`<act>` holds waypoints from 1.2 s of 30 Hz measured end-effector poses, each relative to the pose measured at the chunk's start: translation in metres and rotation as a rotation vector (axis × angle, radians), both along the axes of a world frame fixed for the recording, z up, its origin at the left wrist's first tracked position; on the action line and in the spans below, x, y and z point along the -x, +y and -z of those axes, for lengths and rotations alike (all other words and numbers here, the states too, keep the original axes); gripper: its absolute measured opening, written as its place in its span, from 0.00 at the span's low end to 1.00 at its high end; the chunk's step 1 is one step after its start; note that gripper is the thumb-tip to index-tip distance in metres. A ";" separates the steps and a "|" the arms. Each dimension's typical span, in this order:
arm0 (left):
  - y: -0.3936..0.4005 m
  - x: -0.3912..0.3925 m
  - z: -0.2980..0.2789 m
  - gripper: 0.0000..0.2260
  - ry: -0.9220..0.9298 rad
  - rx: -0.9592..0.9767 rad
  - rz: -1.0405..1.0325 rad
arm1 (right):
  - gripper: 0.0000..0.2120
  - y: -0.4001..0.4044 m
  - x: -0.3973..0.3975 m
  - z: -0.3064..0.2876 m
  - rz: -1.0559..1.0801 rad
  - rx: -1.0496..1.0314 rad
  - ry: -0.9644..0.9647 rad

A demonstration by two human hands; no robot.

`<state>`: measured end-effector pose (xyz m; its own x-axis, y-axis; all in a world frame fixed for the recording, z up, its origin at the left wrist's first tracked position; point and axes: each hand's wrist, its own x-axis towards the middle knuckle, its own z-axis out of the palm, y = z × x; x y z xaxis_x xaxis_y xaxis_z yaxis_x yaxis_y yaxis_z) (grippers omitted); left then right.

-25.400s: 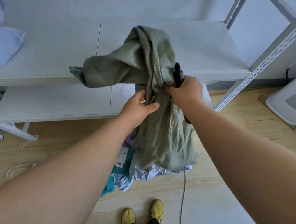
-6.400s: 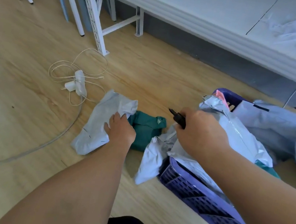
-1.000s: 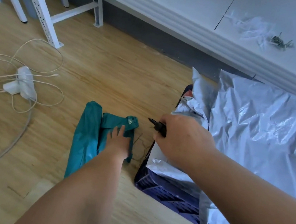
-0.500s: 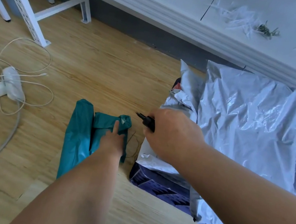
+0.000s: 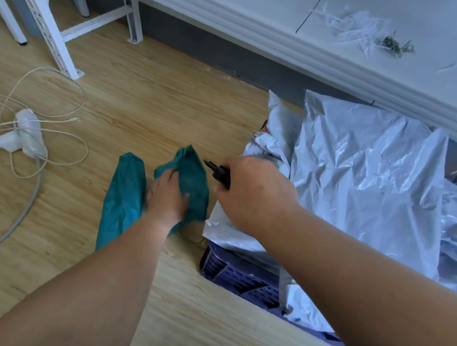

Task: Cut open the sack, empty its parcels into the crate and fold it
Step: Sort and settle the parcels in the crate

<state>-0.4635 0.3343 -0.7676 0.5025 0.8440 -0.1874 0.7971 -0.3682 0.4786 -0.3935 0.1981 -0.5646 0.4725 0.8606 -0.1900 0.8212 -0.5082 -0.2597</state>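
Wood floor (image 5: 150,98) under white shelving (image 5: 268,36); left fingers (image 5: 173,194) clutch teal parcel (image 5: 191,179).

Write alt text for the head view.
A left hand grips a teal parcel on the wood floor while the right hand holds a black cutter beside it. To the right, a purple crate overflows with grey parcels; white cables lie at left.
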 end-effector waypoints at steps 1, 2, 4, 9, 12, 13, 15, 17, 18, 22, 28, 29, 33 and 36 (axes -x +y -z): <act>0.000 -0.001 -0.018 0.27 -0.124 -0.028 -0.021 | 0.05 -0.003 -0.002 -0.001 0.005 -0.032 0.034; -0.002 -0.001 -0.039 0.26 -0.238 -0.057 -0.035 | 0.05 -0.006 -0.004 -0.001 0.018 -0.071 0.075; -0.007 0.004 -0.089 0.24 -0.429 -0.138 -0.045 | 0.06 -0.013 -0.009 -0.004 0.072 -0.205 0.156; -0.036 0.001 -0.221 0.21 -0.542 -0.423 0.189 | 0.15 -0.036 -0.035 -0.026 0.331 -0.685 0.447; -0.077 -0.031 -0.271 0.20 -0.494 -0.491 0.411 | 0.09 -0.066 -0.066 -0.044 0.482 -0.885 0.691; -0.096 -0.045 -0.281 0.20 -0.467 -0.482 0.481 | 0.09 -0.081 -0.078 -0.050 0.531 -0.933 0.793; -0.135 -0.075 -0.294 0.22 -0.413 -0.450 0.615 | 0.15 -0.114 -0.105 -0.059 0.636 -1.010 0.970; -0.176 -0.107 -0.295 0.20 -0.381 -0.412 0.709 | 0.17 -0.148 -0.135 -0.061 0.737 -1.049 1.044; -0.196 -0.123 -0.293 0.19 -0.384 -0.382 0.743 | 0.17 -0.167 -0.151 -0.059 0.807 -1.052 1.053; -0.260 -0.171 -0.282 0.22 -0.455 -0.271 0.921 | 0.07 -0.246 -0.208 -0.038 1.013 -0.935 1.134; -0.308 -0.191 -0.239 0.28 -0.182 -0.132 0.996 | 0.10 -0.325 -0.243 -0.001 1.019 -0.421 0.852; -0.309 -0.192 -0.230 0.32 -0.012 -0.190 0.975 | 0.11 -0.327 -0.245 0.001 0.998 -0.354 0.781; -0.317 -0.198 -0.202 0.39 0.251 -0.246 0.956 | 0.05 -0.326 -0.248 -0.004 0.941 -0.238 0.357; -0.325 -0.202 -0.192 0.37 0.277 -0.335 0.958 | 0.09 -0.327 -0.245 -0.014 0.968 -0.330 0.224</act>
<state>-0.2619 0.0094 -0.5752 0.9626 0.1466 -0.2279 0.1689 -0.9823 0.0812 -0.1488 -0.1293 -0.5503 0.9702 0.1589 -0.1827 0.0176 -0.7988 -0.6013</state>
